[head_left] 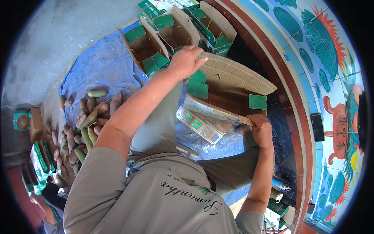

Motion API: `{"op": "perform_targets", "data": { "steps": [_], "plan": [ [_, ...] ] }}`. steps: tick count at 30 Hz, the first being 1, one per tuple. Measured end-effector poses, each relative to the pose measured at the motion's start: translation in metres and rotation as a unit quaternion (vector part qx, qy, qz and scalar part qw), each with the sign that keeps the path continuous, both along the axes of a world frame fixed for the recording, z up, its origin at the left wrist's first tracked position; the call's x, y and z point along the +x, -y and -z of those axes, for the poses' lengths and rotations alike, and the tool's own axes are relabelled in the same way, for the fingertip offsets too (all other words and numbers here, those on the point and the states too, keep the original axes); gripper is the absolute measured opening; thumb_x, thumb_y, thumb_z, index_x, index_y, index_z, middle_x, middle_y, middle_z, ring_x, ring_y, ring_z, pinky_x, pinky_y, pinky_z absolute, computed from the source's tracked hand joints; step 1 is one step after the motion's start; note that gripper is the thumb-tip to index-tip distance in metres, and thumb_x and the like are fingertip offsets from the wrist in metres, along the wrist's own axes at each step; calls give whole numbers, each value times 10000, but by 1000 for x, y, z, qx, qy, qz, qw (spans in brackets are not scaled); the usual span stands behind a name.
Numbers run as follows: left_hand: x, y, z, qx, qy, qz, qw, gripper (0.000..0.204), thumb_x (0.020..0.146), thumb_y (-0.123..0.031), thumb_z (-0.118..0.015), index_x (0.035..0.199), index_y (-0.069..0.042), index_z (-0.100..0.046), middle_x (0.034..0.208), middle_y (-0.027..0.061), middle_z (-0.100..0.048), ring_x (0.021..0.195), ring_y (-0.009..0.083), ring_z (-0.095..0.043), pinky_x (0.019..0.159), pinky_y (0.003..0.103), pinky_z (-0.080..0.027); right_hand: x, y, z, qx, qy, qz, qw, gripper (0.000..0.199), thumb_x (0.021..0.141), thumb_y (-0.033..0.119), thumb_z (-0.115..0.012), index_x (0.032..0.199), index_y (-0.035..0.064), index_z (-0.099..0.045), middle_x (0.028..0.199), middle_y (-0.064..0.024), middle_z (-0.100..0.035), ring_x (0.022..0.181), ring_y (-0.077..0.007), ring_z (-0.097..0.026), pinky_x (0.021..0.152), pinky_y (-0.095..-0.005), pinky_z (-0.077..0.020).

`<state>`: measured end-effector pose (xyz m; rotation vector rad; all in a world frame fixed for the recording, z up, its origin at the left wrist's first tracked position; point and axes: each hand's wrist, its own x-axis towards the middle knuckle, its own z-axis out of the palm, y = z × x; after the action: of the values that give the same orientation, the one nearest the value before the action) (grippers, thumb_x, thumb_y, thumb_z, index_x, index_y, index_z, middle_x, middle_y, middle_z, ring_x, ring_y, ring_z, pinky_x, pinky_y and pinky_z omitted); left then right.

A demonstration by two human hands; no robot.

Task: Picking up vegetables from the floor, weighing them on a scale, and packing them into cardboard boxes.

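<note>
An open cardboard box [230, 74] with green corner tabs stands before me, its long flaps raised. My left hand [186, 61] is closed on the upper left corner of the far flap, thumb stretched along its edge. My right hand [260, 130] grips the right end of the near flap. Below that flap is a weighing scale [200, 125] with lit green displays and a keypad. Whether the box rests on the scale's platform is hidden. What lies at the bottom of the box is out of sight.
Several open green-and-brown boxes [146, 46] stand at the far side. Long reddish and green root vegetables [82, 132] lie heaped at left, partly on a blue sheet [97, 64]. A phone [317, 127] is by the painted tile wall. Another person's arm [44, 210] shows lower left.
</note>
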<state>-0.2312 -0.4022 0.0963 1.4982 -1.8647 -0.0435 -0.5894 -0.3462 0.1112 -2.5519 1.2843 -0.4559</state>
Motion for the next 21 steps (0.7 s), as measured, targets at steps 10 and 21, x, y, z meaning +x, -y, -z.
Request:
{"op": "perform_targets", "data": {
  "steps": [10,21],
  "plan": [
    [-3,-3,-5,14,-21,-10,1000,334,840,-305,-585,1030,-32,-576,1000,160,-581,953,346,-557,820,425,-463,14,-13,-12,-41,10,39,998,243,661,134,-705,884,57,-648,892,-116,-649,890,-320,-584,806,-396,-444],
    [-6,0,-1,25,-33,-8,999,353,852,-314,-574,1050,-21,-569,1032,167,-580,973,348,-553,837,418,-459,26,-5,5,-161,46,38,985,372,727,369,-692,865,33,-617,844,-132,-617,828,-333,-564,776,-413,-428]
  ]
}}
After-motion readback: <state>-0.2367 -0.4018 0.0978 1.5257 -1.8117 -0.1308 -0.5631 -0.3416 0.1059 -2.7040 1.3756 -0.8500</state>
